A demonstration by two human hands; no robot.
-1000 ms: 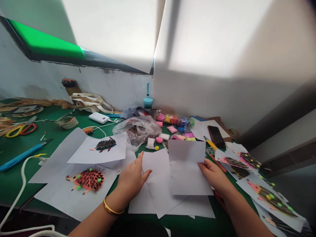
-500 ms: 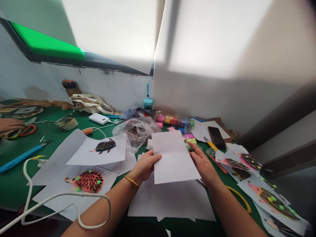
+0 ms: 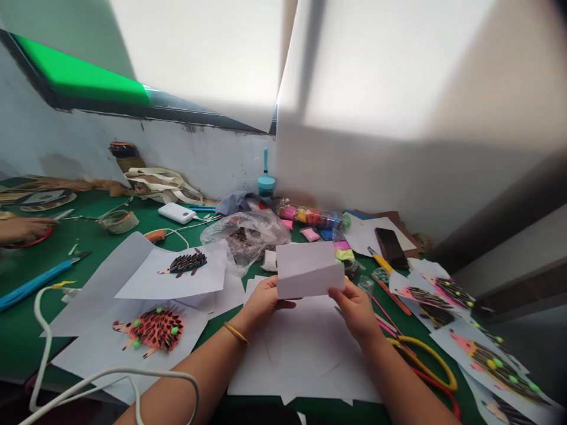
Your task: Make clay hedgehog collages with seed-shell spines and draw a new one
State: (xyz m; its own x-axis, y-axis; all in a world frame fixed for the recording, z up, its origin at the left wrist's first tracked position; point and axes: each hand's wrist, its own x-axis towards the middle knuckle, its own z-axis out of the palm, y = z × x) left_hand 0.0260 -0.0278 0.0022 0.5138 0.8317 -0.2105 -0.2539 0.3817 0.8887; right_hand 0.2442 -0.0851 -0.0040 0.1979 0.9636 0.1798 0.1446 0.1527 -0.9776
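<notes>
Between my two hands is a small sheet of white paper (image 3: 310,270), bent across its middle and held above the table. My left hand (image 3: 262,300) pinches its left edge, with fingers beneath it. At the lower right corner my right hand (image 3: 354,307) grips it between thumb and fingers. Under the hands lie larger white sheets (image 3: 305,360), stacked on the green table. Yellow-handled scissors (image 3: 427,360) rest beside my right forearm, partly hidden by it.
Hedgehog pictures lie at left (image 3: 153,330) and right (image 3: 496,360). A plastic bag of dark seeds (image 3: 245,239) and coloured clay packets (image 3: 310,235) sit behind. A white cable (image 3: 110,372) loops at front left. Another person's hand (image 3: 24,230) is far left, near a blue knife (image 3: 39,283).
The small sheet has gone from flat and upright to bent across and lower. My right hand has moved from beside its right edge to its lower right corner. The other person's hand has shifted right.
</notes>
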